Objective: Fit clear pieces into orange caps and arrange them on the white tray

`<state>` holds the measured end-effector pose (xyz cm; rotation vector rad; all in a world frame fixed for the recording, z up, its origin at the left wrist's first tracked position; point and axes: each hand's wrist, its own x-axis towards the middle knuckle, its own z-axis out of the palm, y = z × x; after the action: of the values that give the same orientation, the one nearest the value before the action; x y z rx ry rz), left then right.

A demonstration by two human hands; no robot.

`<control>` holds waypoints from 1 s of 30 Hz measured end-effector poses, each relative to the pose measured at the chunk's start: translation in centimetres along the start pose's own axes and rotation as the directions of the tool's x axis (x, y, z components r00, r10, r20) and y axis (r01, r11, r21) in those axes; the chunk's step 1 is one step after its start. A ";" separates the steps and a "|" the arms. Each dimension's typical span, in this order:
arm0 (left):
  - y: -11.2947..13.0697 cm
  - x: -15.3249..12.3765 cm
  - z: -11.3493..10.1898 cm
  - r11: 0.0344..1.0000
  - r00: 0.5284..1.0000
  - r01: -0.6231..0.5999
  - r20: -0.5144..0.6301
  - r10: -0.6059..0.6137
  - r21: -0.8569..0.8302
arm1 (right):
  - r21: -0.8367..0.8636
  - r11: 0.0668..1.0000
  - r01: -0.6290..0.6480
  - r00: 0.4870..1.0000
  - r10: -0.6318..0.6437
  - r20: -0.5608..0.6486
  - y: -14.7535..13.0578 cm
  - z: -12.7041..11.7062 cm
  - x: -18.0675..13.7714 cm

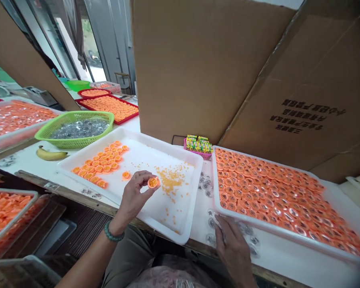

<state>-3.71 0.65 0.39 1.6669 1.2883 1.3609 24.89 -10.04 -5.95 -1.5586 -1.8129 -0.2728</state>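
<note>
**Left hand (pixel 135 197) pinches an orange cap, right hand (pixel 234 253) lies on clear discs**

Thumb and fingertips of the left hand close on one small orange cap (pixel 153 183), held hollow side up just above the middle of the white tray (pixel 138 137). A green bead bracelet (pixel 113 235) sits on that wrist. The right hand rests palm down on the table (pixel 288 262) off the tray's right near corner, its fingers stretched onto a scatter of small clear discs (pixel 210 222); whether it grips one cannot be told.

Inside the white tray, rows of orange caps (pixel 102 164) fill the far left part, and loose orange crumbs (pixel 171 181) lie right of the held cap. Touching the tray's right edge stands a second white tray (pixel 258 225) packed with orange caps fitted with clear centres. Behind the white tray's right far corner is a small pink basket (pixel 198 153) of yellow-green packets, and behind that rises a cardboard wall (pixel 198 60). Left of the white tray lie a banana (pixel 51 155) and a green basket (pixel 75 141) of clear pieces; a red tray (pixel 129 118) of orange caps is farther back.
</note>
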 end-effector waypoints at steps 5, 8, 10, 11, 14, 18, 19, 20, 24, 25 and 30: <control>-0.1 -0.7 0.7 1.000 0.999 0.008 0.049 -0.008 -0.016 | 0.277 0.961 -0.021 0.998 0.004 0.063 -3.7 -0.9 4.7; -0.2 -0.7 0.9 1.000 0.998 0.002 0.061 -0.002 0.001 | 0.382 0.917 0.116 0.987 -0.151 0.062 -7.1 0.6 8.1; -0.3 -0.7 0.9 1.000 0.998 -0.015 0.065 0.014 0.017 | 0.346 0.904 0.253 0.944 -0.308 0.116 -8.8 1.8 9.6; -0.3 -0.7 0.9 0.999 0.998 -0.022 0.066 0.020 0.030 | 0.300 0.900 0.317 0.912 -0.376 0.163 -9.5 2.5 10.1; -0.5 -0.8 0.8 0.998 0.999 -0.008 0.048 0.005 0.067 | 0.126 0.894 0.431 0.842 -0.448 0.300 -10.6 4.0 10.5; -0.7 -0.9 0.9 0.999 0.998 0.046 0.030 -0.047 0.027 | -0.011 0.922 0.386 0.860 -0.355 0.366 -10.1 4.7 10.1; -0.7 -0.9 0.9 0.999 0.998 0.049 0.034 -0.050 0.021 | -0.025 0.934 0.356 0.874 -0.323 0.364 -10.0 4.7 10.1; -0.7 -0.9 0.9 0.998 0.998 0.046 0.040 -0.047 0.029 | -0.030 0.942 0.334 0.883 -0.301 0.360 -10.0 4.6 10.1; -0.4 -0.8 0.9 0.993 0.998 0.030 0.048 -0.035 0.115 | 0.022 0.920 0.392 0.846 -0.370 0.384 -10.6 4.3 10.4; -0.4 -0.7 0.9 0.992 0.998 0.034 0.043 -0.039 0.123 | 0.037 0.909 0.416 0.830 -0.396 0.394 -10.8 4.3 10.5; -0.8 -0.6 1.0 0.990 0.988 0.138 0.068 -0.139 0.015 | 0.124 0.935 0.331 0.868 -0.353 0.350 -10.7 4.6 10.4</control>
<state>-3.00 0.47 -0.79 1.5851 1.3466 1.2070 13.16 -1.96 0.32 -1.2981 -2.3740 -0.0887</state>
